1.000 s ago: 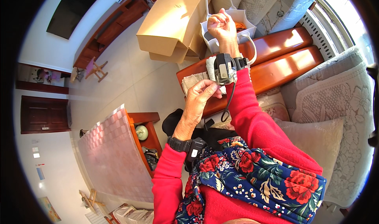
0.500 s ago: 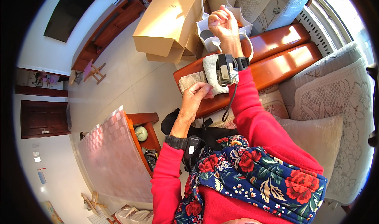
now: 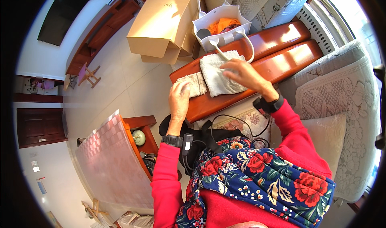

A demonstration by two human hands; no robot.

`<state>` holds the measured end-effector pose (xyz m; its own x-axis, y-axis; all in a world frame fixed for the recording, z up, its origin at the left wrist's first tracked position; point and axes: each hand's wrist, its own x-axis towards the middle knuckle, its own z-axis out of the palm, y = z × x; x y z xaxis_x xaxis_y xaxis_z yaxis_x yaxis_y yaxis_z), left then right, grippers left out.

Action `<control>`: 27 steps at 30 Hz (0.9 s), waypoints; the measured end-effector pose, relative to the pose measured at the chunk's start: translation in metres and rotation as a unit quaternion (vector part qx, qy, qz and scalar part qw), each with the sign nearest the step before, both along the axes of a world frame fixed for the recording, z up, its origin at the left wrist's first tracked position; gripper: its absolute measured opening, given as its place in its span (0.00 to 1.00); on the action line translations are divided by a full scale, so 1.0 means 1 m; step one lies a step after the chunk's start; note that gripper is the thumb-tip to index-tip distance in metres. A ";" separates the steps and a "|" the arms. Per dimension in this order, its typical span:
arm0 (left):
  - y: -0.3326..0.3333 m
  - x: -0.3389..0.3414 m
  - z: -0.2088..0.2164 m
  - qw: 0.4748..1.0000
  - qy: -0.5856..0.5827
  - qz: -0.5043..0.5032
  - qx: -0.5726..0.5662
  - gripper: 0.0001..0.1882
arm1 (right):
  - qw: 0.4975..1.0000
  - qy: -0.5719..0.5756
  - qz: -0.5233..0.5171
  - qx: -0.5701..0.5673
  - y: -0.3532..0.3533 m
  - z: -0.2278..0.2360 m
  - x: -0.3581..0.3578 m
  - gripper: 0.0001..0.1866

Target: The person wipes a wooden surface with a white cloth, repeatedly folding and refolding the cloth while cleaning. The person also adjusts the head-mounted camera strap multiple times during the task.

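Observation:
A folded beige cloth (image 3: pixel 197 85) lies on the left end of the glossy brown wooden bench. My left hand (image 3: pixel 179 101) is at its left edge, fingers bent and pressed together on it. Beside it, on the right, a larger pale grey towel (image 3: pixel 219 76) lies flat, folded. Over that towel's right part hovers my right hand (image 3: pixel 246 76), slightly blurred, fingers apart and holding nothing. Just beyond the towel stands a white tote bag (image 3: pixel 225 37) with an orange cloth (image 3: pixel 223 26) and a dark round thing inside; one handle droops onto the towel.
A large open cardboard box (image 3: pixel 161 23) stands behind the bench's left end. A cushioned sofa (image 3: pixel 333 87) runs along the right. At lower left is a table with a checked cover (image 3: pixel 108 159), with a pale green round object (image 3: pixel 138 137) on its shelf. Black cables (image 3: pixel 241 123) lie near my lap.
My right hand has come back from the tote bag to above the grey towel, uncovering the bag's contents. My left hand has shifted left to the beige cloth's edge.

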<state>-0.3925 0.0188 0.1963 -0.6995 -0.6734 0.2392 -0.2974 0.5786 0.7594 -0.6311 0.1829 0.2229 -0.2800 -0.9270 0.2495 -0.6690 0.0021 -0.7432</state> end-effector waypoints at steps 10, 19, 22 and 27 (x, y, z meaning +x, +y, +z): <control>0.017 0.010 0.000 0.977 -0.119 -0.102 -0.143 0.32 | 0.967 0.252 0.031 0.031 0.010 -0.037 0.042 0.38; 0.012 0.004 -0.006 0.976 -0.085 -0.076 -0.188 0.23 | 0.871 0.295 -0.349 0.179 0.110 -0.056 -0.137 0.29; 0.014 0.002 -0.005 0.979 -0.083 -0.056 -0.180 0.20 | 0.816 0.285 -0.448 0.229 0.119 -0.060 -0.170 0.27; 0.012 0.000 -0.001 0.985 -0.062 -0.045 -0.156 0.18 | 0.830 0.290 -0.420 0.226 0.096 -0.060 -0.125 0.23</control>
<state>-0.3929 0.0312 0.1953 -0.7900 -0.5144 0.3335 -0.3134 0.8064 0.5015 -0.7564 0.2793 0.1626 -0.8288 -0.5015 0.2481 -0.5358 0.8391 -0.0939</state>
